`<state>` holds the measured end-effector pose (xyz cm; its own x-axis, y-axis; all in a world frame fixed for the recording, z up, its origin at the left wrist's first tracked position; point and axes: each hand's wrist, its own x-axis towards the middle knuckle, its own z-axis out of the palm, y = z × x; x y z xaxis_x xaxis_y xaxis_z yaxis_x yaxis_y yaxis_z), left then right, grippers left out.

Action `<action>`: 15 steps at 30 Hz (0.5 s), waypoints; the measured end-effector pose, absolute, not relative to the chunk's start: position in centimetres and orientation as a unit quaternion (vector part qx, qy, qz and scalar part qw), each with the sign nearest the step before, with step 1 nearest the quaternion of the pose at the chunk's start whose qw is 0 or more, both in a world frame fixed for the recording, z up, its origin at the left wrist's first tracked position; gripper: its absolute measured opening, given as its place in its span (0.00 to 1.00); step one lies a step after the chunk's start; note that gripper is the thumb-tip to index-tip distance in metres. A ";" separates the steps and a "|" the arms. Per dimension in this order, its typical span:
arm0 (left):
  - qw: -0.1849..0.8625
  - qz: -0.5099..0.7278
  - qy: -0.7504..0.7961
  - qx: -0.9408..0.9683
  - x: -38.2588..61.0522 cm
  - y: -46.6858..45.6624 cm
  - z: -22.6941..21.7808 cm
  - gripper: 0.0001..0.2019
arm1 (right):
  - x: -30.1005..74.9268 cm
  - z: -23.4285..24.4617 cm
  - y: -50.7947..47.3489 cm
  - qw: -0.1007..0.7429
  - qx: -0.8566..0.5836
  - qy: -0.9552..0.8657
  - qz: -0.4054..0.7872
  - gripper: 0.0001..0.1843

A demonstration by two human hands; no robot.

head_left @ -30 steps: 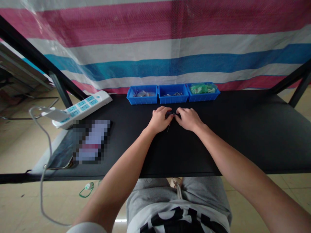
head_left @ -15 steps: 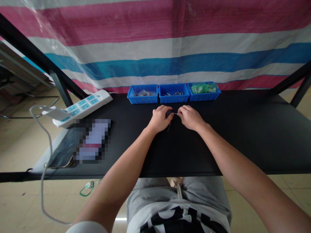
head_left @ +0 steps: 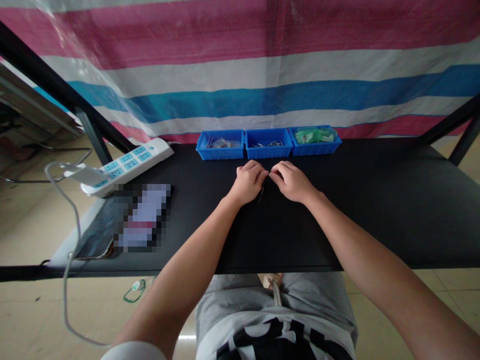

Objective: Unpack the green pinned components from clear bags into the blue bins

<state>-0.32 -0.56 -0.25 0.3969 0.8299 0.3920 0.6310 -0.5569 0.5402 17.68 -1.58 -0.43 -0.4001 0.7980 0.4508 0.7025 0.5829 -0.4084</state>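
My left hand (head_left: 248, 181) is closed over the black tabletop, thumb and forefinger pinched together. My right hand (head_left: 290, 181) faces it, its fingers also in a pinch. The fingertips of both nearly meet, and what lies between them is too small to make out. A thin metal piece (head_left: 261, 195) sticks out below the left fingers; whether it is held or lies on the table, I cannot tell. Just beyond the hands stands a blue bin (head_left: 268, 152) with thin metal parts in it.
Another blue bin (head_left: 221, 154) with clear plastic bags is on the left, and one with green packets (head_left: 315, 135) on the right. A white power strip (head_left: 125, 166) with a plugged-in charger, and a phone-like blurred object (head_left: 146, 215), occupy the table's left side. A striped sheet (head_left: 240, 75) hangs behind.
The thin pale strip that spanned the gap between my hands no longer shows. My right fingertips have come slightly closer to the left ones. The bins have stayed put.
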 end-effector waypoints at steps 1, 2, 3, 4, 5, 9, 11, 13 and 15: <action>0.151 0.333 0.445 0.817 -0.4 -0.6 -0.2 0.10 | 17.7 -0.5 -1.5 0.321 -0.455 -0.826 0.092 0.12; 0.147 0.343 0.445 0.814 -0.4 -0.6 -0.2 0.09 | 17.8 -0.5 -1.5 0.329 -0.459 -0.818 0.113 0.14; 0.143 0.352 0.446 0.810 -0.4 -0.6 -0.2 0.09 | 17.8 -0.5 -1.5 0.336 -0.462 -0.809 0.139 0.15; 0.140 0.359 0.447 0.807 -0.5 -0.6 -0.2 0.08 | 17.8 -0.5 -1.5 0.342 -0.464 -0.800 0.166 0.16; 0.139 0.363 0.449 0.804 -0.5 -0.6 -0.2 0.07 | 17.8 -0.5 -1.5 0.349 -0.467 -0.790 0.192 0.17; 0.144 0.367 0.475 0.786 -0.4 -0.6 -0.3 0.05 | 17.7 -0.4 -1.7 0.380 -0.481 -0.754 0.234 0.14; 0.152 0.370 0.489 0.775 -0.4 -0.6 -0.3 0.09 | 17.7 -0.4 -1.8 0.398 -0.487 -0.743 0.230 0.13; 0.164 0.367 0.488 0.775 -0.4 -0.6 -0.2 0.10 | 17.7 -0.3 -1.8 0.413 -0.490 -0.734 0.225 0.12; 0.177 0.351 0.478 0.786 -0.4 -0.6 -0.1 0.13 | 17.7 -0.3 -1.8 0.423 -0.491 -0.728 0.223 0.12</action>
